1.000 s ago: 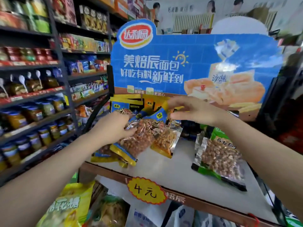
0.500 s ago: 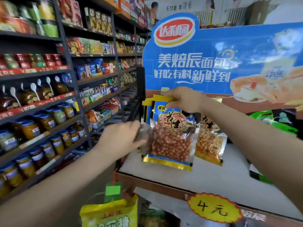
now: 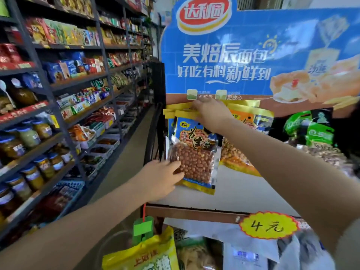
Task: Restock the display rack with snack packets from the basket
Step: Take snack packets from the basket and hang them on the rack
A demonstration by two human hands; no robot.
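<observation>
A blue-and-yellow peanut packet (image 3: pixel 194 152) stands upright at the left end of the display rack's white shelf (image 3: pixel 237 193). My right hand (image 3: pixel 211 114) pinches its yellow top edge against the rack's back board. My left hand (image 3: pixel 161 177) grips the packet's lower left corner. More of the same packets stand behind it, mostly hidden. An orange peanut packet (image 3: pixel 241 149) leans just to the right, partly behind my right forearm. The basket is not visible.
Green nut packets (image 3: pixel 315 133) lie at the shelf's right end. A yellow price tag (image 3: pixel 267 226) hangs on the shelf's front edge. Below are yellow snack bags (image 3: pixel 148 254) and white bags (image 3: pixel 251 252). Shelves of jars and snacks (image 3: pixel 39 133) line the aisle on the left.
The view has swung left and closer. Both hands lifted the packet from a loose tilted bunch to standing upright against the back board; my right hand rose to its top edge.
</observation>
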